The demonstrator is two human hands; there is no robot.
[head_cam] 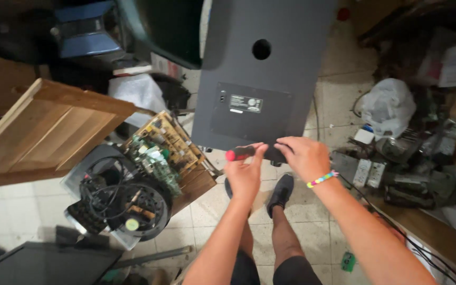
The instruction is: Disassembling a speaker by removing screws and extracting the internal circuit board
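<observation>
Here, left hand [245, 171] grips screwdriver [238, 153]; right hand [303, 157] clasps grey panel [262, 79] bottom edge.

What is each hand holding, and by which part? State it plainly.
Left hand grips a screwdriver by its red-and-black handle. Right hand rests on the grey panel's lower edge; a grip cannot be told.

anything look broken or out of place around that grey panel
Yes. Beside the grey panel, a bare circuit board lies tilted on a heap of loose black cables, out of any casing. The left hand holds a red-handled screwdriver; the right hand grips the panel's lower edge.
</observation>
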